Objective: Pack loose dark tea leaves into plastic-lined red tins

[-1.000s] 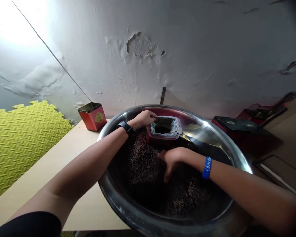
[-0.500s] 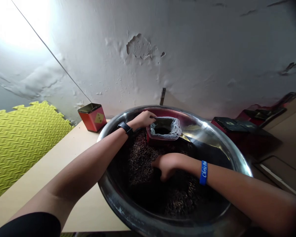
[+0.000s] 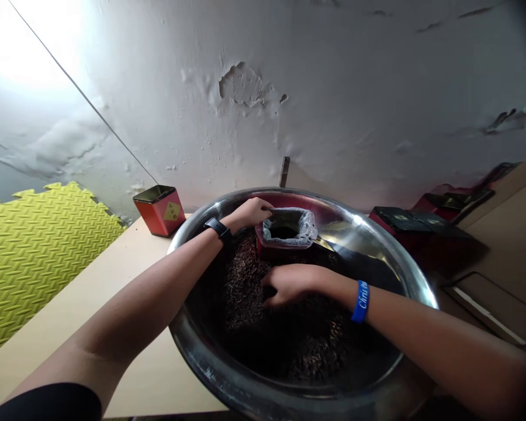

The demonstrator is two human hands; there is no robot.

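A wide steel basin (image 3: pixel 188 345) holds a bed of dark, loose, twisted tea leaves (image 3: pixel 245 280). In its far part stands a red tin (image 3: pixel 278 252) lined with a clear plastic bag (image 3: pixel 307 228); its inside looks dark. My left hand (image 3: pixel 252 213), a black band on its wrist, is closed on the tin's left rim and bag edge. My right hand (image 3: pixel 289 285), with a blue wristband, is low over the leaves just in front of the tin. Its thumb and fingers are curved, with a gap between them. No leaves show in its grasp, and some fingertips are hidden.
Left of the basin, an open red tin (image 3: pixel 160 213) with a gold label stands on the pale table (image 3: pixel 144 257). Dark-lidded red tins (image 3: pixel 403 225) and a cardboard box (image 3: pixel 508 228) are at the right. Yellow foam matting (image 3: pixel 48 251) lies left; a peeling wall (image 3: pixel 241 134) rises behind.
My right hand has shifted slightly left and toward the tin, its thumb and fingers now more visibly apart. My left hand keeps its hold on the rim. The whole view has shifted slightly.
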